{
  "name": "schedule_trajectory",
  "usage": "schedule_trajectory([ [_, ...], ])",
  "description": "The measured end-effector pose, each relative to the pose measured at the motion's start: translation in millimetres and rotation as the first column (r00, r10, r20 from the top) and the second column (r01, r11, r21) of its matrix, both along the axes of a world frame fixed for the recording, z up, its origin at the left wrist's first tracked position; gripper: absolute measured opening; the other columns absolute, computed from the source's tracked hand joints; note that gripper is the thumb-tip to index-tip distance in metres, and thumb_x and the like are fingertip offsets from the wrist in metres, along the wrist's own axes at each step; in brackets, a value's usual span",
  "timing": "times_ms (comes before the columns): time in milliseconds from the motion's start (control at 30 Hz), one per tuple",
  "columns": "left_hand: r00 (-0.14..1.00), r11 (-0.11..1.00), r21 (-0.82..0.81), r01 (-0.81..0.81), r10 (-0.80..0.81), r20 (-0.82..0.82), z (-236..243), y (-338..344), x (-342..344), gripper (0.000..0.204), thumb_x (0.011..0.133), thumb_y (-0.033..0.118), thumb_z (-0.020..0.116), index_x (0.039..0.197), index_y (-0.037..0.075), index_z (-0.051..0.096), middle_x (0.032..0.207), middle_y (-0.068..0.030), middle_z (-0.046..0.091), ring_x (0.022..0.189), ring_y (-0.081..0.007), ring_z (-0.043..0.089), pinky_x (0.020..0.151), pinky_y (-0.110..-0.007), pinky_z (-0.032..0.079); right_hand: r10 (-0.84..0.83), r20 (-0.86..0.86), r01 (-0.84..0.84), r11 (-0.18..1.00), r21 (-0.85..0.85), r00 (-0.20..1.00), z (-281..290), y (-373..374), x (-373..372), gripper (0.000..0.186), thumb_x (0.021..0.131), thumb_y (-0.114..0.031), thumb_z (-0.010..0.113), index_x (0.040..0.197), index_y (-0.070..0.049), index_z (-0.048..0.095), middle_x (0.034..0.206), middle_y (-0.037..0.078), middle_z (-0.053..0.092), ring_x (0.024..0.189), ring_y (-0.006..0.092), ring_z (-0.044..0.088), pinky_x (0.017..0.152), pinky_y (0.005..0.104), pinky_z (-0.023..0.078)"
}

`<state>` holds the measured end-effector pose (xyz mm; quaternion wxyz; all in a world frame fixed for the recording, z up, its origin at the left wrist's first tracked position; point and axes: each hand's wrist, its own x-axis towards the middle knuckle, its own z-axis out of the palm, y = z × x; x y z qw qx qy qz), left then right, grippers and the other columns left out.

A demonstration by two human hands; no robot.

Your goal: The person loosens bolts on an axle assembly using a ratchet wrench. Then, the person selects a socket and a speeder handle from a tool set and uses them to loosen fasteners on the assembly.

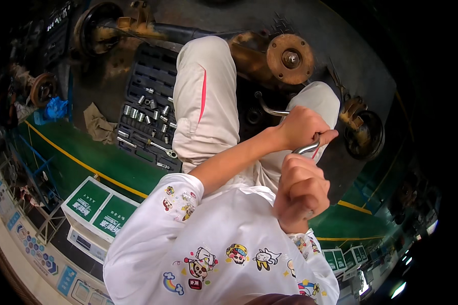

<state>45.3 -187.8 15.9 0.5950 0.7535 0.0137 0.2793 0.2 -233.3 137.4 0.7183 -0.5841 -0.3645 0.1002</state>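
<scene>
bent metal crank wrench sits dead centre, its middle hidden under the fists and its lower end poking out around 4 o'clock of the left hand. left hand's clamped over the bar, right hand fisted just below at 6 o'clock, also gripping. rusty hub flange at 12, socket tray off at 9.

Head cam, fisheye, looking steeply down, close.
</scene>
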Motion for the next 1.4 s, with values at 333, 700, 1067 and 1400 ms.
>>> schedule_trajectory([
  [333,0.842,0.844,0.047,0.535,-0.537,0.052,6,24,27,0.034,0.076,0.025,0.073,0.053,0.008,0.054,0.051,-0.0121,0.050,0.050,-0.0341,0.049,0.046,-0.040,0.034,-0.014,-0.030,0.008,0.985,-0.174,0.999,7,-1,24,0.057,0.101,-0.037,0.047,0.057,-0.006,0.032,0.048,0.001,0.034,0.043,0.0108,0.033,0.052,0.0248,0.031],
  [700,0.741,0.741,0.092,0.665,-0.670,0.044,12,52,17,0.035,0.080,0.019,0.070,0.053,0.004,0.054,0.050,-0.0124,0.050,0.048,-0.0332,0.047,0.047,-0.041,0.033,0.524,0.123,-0.492,0.843,-0.216,0.843,-4,-21,40,0.016,0.082,-0.005,0.059,0.070,-0.001,0.051,0.058,0.009,0.044,0.047,0.0256,0.043,0.049,0.0366,0.033],
  [1067,0.532,0.526,0.096,0.845,-0.846,-0.042,11,48,35,0.024,0.071,0.015,0.068,0.054,0.002,0.058,0.050,-0.0134,0.052,0.050,-0.0337,0.049,0.050,-0.042,0.036,0.912,0.015,-0.867,0.395,-0.303,0.411,21,-22,81,0.016,0.077,-0.017,0.064,0.070,-0.004,0.058,0.063,0.012,0.051,0.057,0.0319,0.051,0.055,0.0437,0.040],
  [1400,0.589,0.589,-0.011,0.808,-0.808,0.001,17,47,32,0.016,0.067,0.013,0.064,0.055,0.004,0.059,0.050,-0.0111,0.053,0.051,-0.0335,0.052,0.050,-0.042,0.036,0.937,0.059,-0.897,0.347,-0.272,0.345,-6,-38,89,0.027,0.062,-0.030,0.059,0.060,-0.007,0.046,0.059,0.009,0.044,0.055,0.0299,0.047,0.054,0.0443,0.037],
])
